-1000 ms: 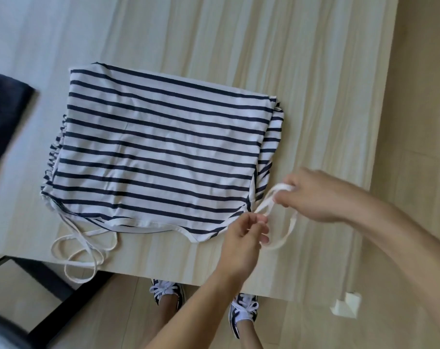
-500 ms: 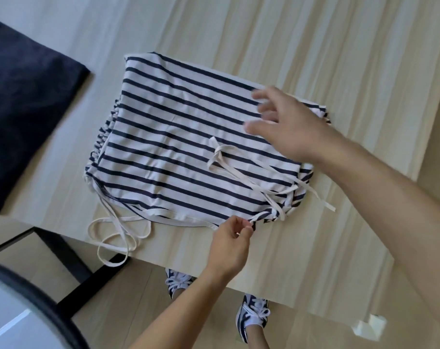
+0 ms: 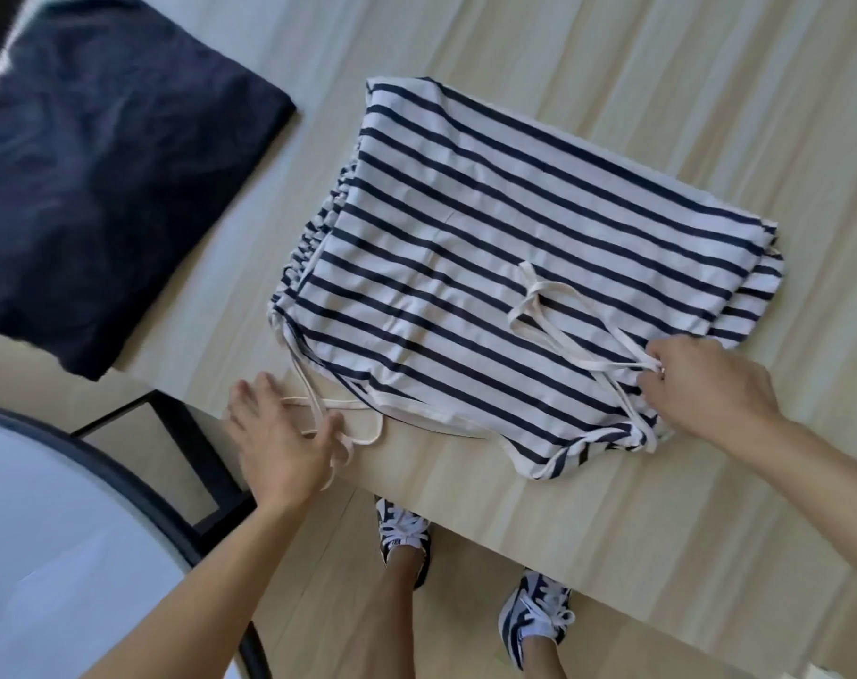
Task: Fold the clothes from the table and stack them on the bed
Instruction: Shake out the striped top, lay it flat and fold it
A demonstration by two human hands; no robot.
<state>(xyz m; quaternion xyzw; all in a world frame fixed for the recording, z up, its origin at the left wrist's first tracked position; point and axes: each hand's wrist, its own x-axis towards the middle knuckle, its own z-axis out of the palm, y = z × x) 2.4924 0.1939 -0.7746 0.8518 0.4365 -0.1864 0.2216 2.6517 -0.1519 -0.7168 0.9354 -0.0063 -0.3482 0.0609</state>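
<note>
A white top with navy stripes (image 3: pixel 514 227) lies folded flat on the light wooden table (image 3: pixel 637 66). One pair of its white straps (image 3: pixel 539 306) lies across the fabric, and my right hand (image 3: pixel 705 384) pinches these straps at the near right corner with curled fingers. The other white straps (image 3: pixel 362 423) trail off the near left corner to the table edge. My left hand (image 3: pixel 279 443) rests on them with fingers spread. A dark navy folded garment (image 3: pixel 98 188) lies on the table at the left.
The table's near edge runs diagonally just below both hands. A round white surface with a black rim (image 3: pixel 49 556) and a black frame (image 3: pixel 196 458) sit at the lower left. My shoes (image 3: pixel 402 531) stand on the floor under the edge.
My right hand came back from above the top to its near right corner and took the straps. My left hand let go of the near hem and moved left onto the loose straps.
</note>
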